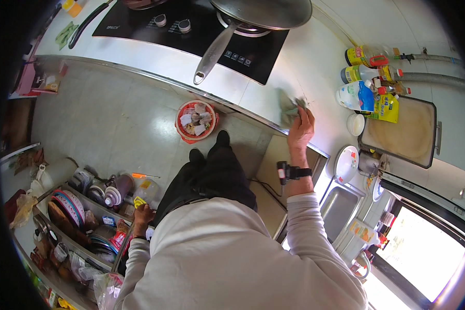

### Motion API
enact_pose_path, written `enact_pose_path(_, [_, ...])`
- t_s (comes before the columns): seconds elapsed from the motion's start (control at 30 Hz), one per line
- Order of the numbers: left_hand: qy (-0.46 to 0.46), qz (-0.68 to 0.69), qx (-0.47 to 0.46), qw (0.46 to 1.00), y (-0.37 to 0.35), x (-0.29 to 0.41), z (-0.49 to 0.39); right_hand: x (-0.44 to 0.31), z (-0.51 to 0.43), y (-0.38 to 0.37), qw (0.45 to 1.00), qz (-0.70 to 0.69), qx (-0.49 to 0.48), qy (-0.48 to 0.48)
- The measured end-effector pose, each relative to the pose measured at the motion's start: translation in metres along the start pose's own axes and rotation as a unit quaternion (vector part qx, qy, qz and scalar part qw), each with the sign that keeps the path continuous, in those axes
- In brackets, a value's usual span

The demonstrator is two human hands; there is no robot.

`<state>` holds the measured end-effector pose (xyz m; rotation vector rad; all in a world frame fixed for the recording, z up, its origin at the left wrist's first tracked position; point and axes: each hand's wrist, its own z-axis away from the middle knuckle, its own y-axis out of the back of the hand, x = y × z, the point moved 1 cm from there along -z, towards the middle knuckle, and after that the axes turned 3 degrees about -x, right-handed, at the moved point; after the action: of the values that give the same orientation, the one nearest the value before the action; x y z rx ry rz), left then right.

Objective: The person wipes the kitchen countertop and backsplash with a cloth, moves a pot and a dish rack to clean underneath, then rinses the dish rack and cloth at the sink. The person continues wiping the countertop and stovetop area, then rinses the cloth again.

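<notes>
My right hand (302, 124) presses a grey-green cloth (287, 110) onto the white countertop (252, 95), right of the gas hob. The cloth is blurred and lies bunched under my fingers. My left hand (143, 215) hangs low at my side, by the storage rack (118, 254) and just below the yellow part of a clear plastic jug (145, 190). Whether its fingers grip or touch anything is unclear. Above the cloth, a lidded pan (263, 13) with a long metal handle (216, 52) sits on a burner of the black hob (139, 23).
On the floor by my feet stands a red plastic basket (179, 132) of food scraps. Bottles (366, 73), seasoning pouches (385, 108), a white bowl (355, 124) and a cutting board (397, 131) line the counter's right side. Beyond a patterned plate (347, 164) is a steel sink (339, 211).
</notes>
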<state>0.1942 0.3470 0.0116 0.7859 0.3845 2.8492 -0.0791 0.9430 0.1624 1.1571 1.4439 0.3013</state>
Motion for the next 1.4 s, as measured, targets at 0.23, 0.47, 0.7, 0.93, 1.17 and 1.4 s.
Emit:
enact_pose_path(0.23, [-0.176, -0.132, -0.089, 0.971, -0.004, -0.011, -0.038, 0.084, 0.005, 0.012, 0.963, 0.226, -0.138, 0.037])
enact_pose_path(0.47, [-0.083, -0.002, -0.055, 0.995, -0.007, 0.047, -0.031, 0.087, -0.065, 0.000, 0.941, 0.289, -0.176, 0.024])
enact_pose_path(0.7, [-0.076, -0.118, -0.072, 0.988, -0.035, 0.059, -0.058, 0.054, -0.028, 0.022, 0.929, 0.270, -0.249, 0.050])
enact_pose_path(0.93, [0.043, 0.121, -0.063, 0.990, -0.068, 0.097, -0.031, 0.052, -0.060, 0.009, 0.960, 0.212, -0.142, 0.117])
enact_pose_path(1.17, [0.026, 0.115, -0.045, 0.992, -0.084, 0.123, -0.025, 0.071, -0.023, 0.023, 0.968, 0.157, -0.137, 0.139])
enact_pose_path(1.4, [0.070, 0.144, -0.013, 0.987, -0.075, 0.112, -0.005, 0.092, -0.130, -0.020, 0.955, 0.247, -0.144, 0.072])
